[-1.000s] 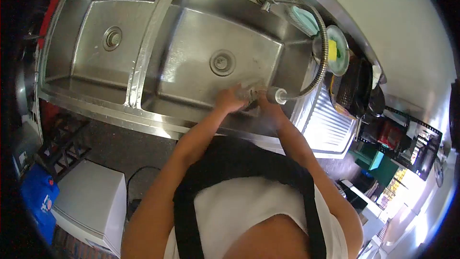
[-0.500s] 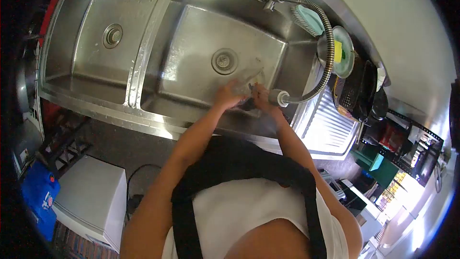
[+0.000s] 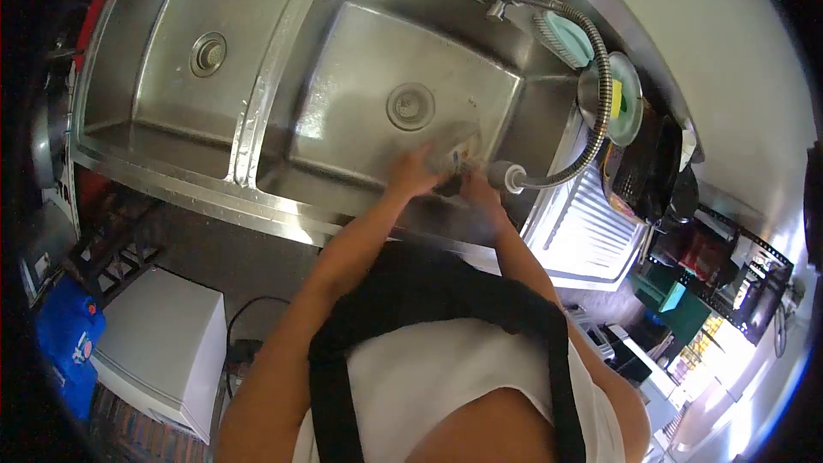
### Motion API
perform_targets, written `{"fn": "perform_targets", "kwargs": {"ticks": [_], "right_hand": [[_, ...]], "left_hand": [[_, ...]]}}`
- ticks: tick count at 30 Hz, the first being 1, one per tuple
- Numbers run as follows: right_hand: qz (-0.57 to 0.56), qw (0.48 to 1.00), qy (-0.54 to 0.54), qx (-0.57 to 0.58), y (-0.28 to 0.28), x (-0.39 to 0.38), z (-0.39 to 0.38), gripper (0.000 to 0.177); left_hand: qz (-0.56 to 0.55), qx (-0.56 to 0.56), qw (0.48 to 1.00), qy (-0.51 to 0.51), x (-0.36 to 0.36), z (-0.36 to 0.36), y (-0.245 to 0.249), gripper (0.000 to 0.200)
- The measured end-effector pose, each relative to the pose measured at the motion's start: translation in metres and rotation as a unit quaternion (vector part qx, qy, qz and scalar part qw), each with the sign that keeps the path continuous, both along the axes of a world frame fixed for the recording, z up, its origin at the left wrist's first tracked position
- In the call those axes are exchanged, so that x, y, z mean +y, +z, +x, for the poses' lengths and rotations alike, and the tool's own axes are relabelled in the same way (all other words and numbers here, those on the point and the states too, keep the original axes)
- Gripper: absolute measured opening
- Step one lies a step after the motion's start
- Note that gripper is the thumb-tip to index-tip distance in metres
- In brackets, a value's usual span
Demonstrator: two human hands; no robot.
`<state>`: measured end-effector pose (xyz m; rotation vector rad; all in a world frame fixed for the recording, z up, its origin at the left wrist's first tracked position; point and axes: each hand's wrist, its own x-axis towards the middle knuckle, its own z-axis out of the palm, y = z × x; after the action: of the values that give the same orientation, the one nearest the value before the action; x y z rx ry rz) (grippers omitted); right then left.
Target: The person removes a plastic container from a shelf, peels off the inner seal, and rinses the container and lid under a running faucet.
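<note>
Over the right basin of the steel sink (image 3: 403, 43), my left hand (image 3: 413, 173) is curled at the side of a clear, blurred item (image 3: 456, 147) that looks like a transparent container. My right hand (image 3: 480, 189) is closed around the spray head (image 3: 506, 175) of a flexible metal hose (image 3: 600, 111), close to the same item. Spray and motion blur hide the fingertips of both hands. The basin drain (image 3: 411, 106) lies just beyond my left hand.
A second basin (image 3: 206, 103) is on the left. At the right stand a teal rack (image 3: 566, 38), a plate with a yellow sponge (image 3: 617, 99), a dark basket (image 3: 639, 159) and a ribbed drainboard (image 3: 573, 227). A white box (image 3: 163, 339) sits lower left.
The clear item shows more plainly between my hands, turned and slightly higher. My right hand and the spray head have shifted a little right. The whole view has moved slightly.
</note>
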<state>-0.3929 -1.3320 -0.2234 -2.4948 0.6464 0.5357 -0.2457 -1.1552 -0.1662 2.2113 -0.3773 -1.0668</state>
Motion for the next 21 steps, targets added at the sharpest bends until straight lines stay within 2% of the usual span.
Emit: {"fn": "perform_targets", "kwargs": {"ticks": [2, 5, 7, 8, 10, 12, 13, 14, 15, 16, 18, 21], "right_hand": [[-0.023, 1.000, -0.004, 0.001, 0.028, 0.013, 0.017, 0.045], [-0.040, 0.999, -0.018, -0.015, 0.041, 0.022, 0.030, 0.042], [-0.041, 0.999, -0.020, -0.020, 0.029, 0.021, 0.030, 0.041], [-0.053, 0.997, 0.009, -0.060, 0.016, 0.018, 0.029, 0.040], [-0.065, 0.993, 0.034, -0.096, 0.020, 0.019, 0.032, 0.039], [0.024, 0.999, -0.025, 0.008, 0.022, 0.012, 0.038, 0.041], [0.023, 0.999, -0.025, 0.008, 0.022, 0.009, 0.036, 0.041], [0.036, 0.999, 0.021, -0.016, 0.023, 0.006, 0.033, 0.041], [0.048, 0.996, 0.067, -0.039, 0.014, 0.001, 0.027, 0.042], [0.048, 0.996, 0.067, -0.039, -0.011, -0.004, 0.018, 0.042], [-0.008, 0.998, -0.019, -0.060, -0.064, -0.013, 0.003, 0.040], [0.026, 0.992, 0.008, -0.120, -0.055, -0.032, -0.017, 0.041]], "left_hand": [[-0.021, 0.000, 1.000, -0.003, -0.004, -0.003, -0.009, 0.081], [-0.064, -0.006, 0.998, -0.002, -0.008, -0.002, -0.013, 0.081], [-0.045, -0.002, 0.999, -0.007, -0.006, 0.000, -0.008, 0.080], [-0.044, -0.001, 0.999, -0.007, -0.004, 0.001, -0.010, 0.080], [-0.101, 0.019, 0.995, 0.005, -0.002, -0.002, -0.017, 0.080], [-0.086, 0.023, 0.996, 0.001, -0.006, -0.001, -0.015, 0.080], [-0.067, 0.030, 0.997, -0.003, -0.006, 0.000, -0.007, 0.080], [-0.068, 0.030, 0.997, -0.003, -0.006, 0.002, -0.004, 0.080], [-0.075, 0.019, 0.997, -0.005, -0.005, 0.002, -0.005, 0.080], [-0.082, 0.007, 0.997, -0.007, -0.004, 0.001, -0.005, 0.079], [-0.073, 0.015, 0.997, -0.012, -0.004, 0.004, 0.001, 0.079], [-0.063, 0.038, 0.997, -0.004, -0.005, 0.008, 0.018, 0.078]]}}
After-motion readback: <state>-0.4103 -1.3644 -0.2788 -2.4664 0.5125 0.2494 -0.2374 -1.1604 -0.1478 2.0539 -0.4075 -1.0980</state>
